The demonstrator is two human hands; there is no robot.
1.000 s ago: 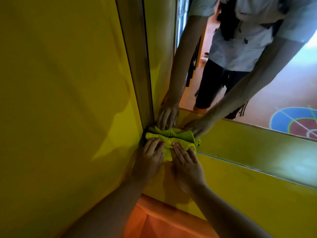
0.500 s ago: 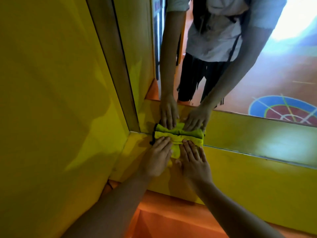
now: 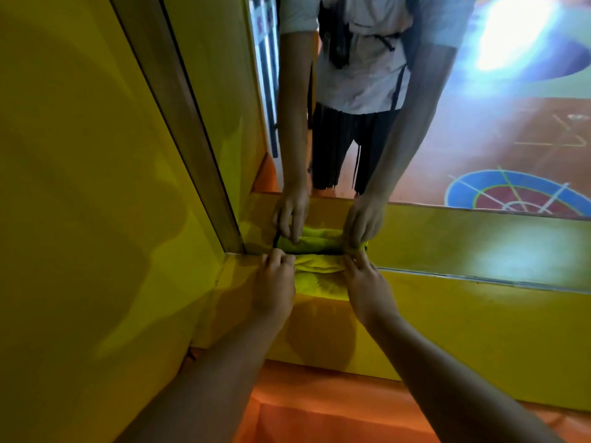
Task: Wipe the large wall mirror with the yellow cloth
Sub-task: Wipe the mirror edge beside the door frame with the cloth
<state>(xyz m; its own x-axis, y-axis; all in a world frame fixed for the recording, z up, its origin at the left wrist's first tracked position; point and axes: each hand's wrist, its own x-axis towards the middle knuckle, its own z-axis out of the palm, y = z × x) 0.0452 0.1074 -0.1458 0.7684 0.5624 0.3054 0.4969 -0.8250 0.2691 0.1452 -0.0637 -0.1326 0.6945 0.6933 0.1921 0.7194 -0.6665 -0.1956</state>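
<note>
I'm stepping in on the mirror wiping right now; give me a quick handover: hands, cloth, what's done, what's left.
Left hand grips the cloth at its left end.
Right hand pinches its right end.
The cloth is bunched between them against the mirror at its bottom edge, near the lower left corner.
Done: cloth on the glass; how much is wiped, cannot tell.
Left: likely wiping rightward and up over the glass.
</note>
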